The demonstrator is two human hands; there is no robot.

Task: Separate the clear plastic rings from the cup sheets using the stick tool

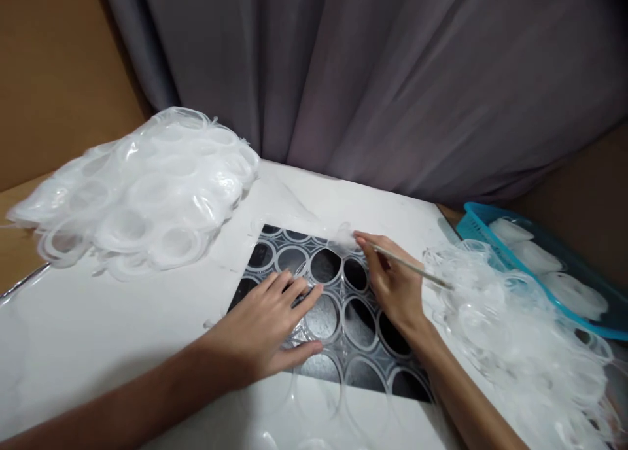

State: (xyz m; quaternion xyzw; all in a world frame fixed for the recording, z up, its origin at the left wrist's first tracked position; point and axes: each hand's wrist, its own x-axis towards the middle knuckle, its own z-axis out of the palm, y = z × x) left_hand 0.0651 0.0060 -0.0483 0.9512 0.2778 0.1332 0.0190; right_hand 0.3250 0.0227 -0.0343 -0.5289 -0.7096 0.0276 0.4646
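Grey curtain (373, 77) hangs behind a white table (98, 332), with brown wall (53, 64) at the left. At the far right a blue basket (490, 231) sits at the table's edge; it holds several pale, rounded stacks of clear plastic (572, 293), though what they are exactly is hard to tell. A pile of clear sheets (142, 188), each stamped with ring shapes, rises at the left rear of the table. Another, looser heap of ringed scrap (520, 332) lies at the right, just beside the basket and partly over its near side.

Between the two heaps a clear ring sheet (338, 319) lies flat over a dark panel (360, 329), so the circles show black through it.

The left hand (267, 329) presses flat on the sheet, palm down, fingers spread and straight, thumb out to the side; it grips nothing. The forearm runs in from the lower left across the table.

The right hand (395, 283) rests on the sheet's far right part, fingers closed round a thin stick (412, 265), pinched near its front end. The stick's tail points right toward the scrap heap. Its tip meets a small wisp of clear film (343, 235) at the sheet's far edge.
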